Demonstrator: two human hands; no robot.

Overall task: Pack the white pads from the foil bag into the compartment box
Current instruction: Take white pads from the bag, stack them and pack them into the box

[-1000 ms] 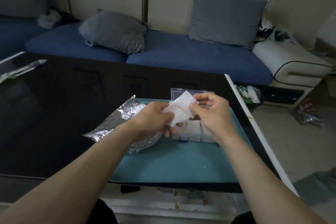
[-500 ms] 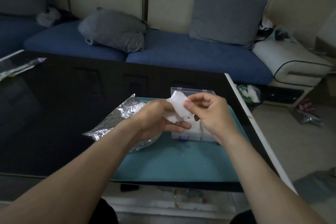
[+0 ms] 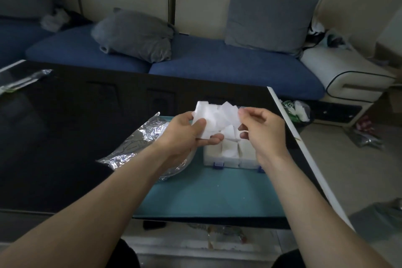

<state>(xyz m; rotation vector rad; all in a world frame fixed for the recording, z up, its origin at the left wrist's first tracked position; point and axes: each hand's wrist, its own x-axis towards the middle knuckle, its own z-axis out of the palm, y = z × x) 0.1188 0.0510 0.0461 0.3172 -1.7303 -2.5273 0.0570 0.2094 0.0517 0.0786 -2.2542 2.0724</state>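
Where the dark table (image 3: 65,137) meets the teal mat (image 3: 206,191), a crumpled foil bag (image 3: 139,143) lies at the left, partly under the left forearm. Just right of it the left hand (image 3: 185,135) is raised above the mat, thumb and curled fingers gripping a bunch of white pads (image 3: 208,117). To the right, the right hand (image 3: 261,130) pinches the top right edge of the same bunch between thumb and forefinger. Below and between both hands sits the clear compartment box (image 3: 230,154) on the mat, its visible compartments holding white pads. Behind the table runs a blue sofa (image 3: 217,65) with 2 grey cushions.
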